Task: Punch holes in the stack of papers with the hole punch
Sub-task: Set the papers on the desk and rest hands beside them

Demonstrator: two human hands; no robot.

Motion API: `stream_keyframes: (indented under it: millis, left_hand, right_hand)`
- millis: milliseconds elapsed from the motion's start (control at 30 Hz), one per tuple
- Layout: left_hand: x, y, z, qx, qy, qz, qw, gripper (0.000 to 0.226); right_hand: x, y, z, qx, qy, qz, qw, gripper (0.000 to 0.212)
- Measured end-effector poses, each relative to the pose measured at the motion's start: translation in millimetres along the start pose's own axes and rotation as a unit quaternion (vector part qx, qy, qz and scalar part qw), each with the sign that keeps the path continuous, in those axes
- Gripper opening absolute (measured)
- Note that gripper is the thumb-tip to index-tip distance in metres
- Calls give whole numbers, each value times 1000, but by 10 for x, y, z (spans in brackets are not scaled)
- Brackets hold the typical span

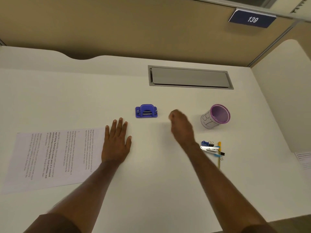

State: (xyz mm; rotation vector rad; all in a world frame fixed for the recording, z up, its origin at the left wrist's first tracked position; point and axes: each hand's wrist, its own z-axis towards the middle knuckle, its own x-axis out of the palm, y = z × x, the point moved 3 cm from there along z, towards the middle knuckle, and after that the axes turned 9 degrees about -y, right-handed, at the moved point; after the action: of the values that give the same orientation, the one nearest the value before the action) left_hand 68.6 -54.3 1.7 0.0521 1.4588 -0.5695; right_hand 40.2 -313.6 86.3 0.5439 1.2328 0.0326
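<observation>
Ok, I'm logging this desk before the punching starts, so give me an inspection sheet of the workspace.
Surface: white desk, grey hatch shut at the back.
Job's things: blue hole punch stands apart from the printed papers, which lie flat at left; nothing is loaded in it.
Clutter: purple cup, tilted; small stapler, binder clips and a pencil in a heap at right.
Hands: left hand flat, open, at the papers' right edge; right hand blurred, curled, holding nothing visible.
Cables: nothing seen.
Surroundings: beige partition, sign 139.
</observation>
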Motion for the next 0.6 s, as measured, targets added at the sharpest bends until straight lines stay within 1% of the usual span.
stream_keyframes:
  millis: [100,200,267,333,400,600]
  left_hand:
    - [5,-3,4,2,0,-1,1000,65]
    - [20,-8,6,3,-4,-5,1000,65]
    - [32,-2,4,6,-7,-5,1000,65]
    - [34,13,3,6,-9,-5,1000,66]
    - [32,17,5,5,-11,-7,1000,67]
    - [37,26,-1,6,-8,-11,1000,67]
  right_hand:
    - [-481,-384,265,64,-101,58,991,18]
    - [-852,-830,420,165,-164,45,972,20]
    - [-997,-1050,445,225,-185,16,957,20]
    - [-1071,-1171,442,252,-204,2,946,19]
    - [-1092,-1240,431,269,-213,-11,939,19]
    - [-1038,-1321,387,302,-201,-39,931,17]
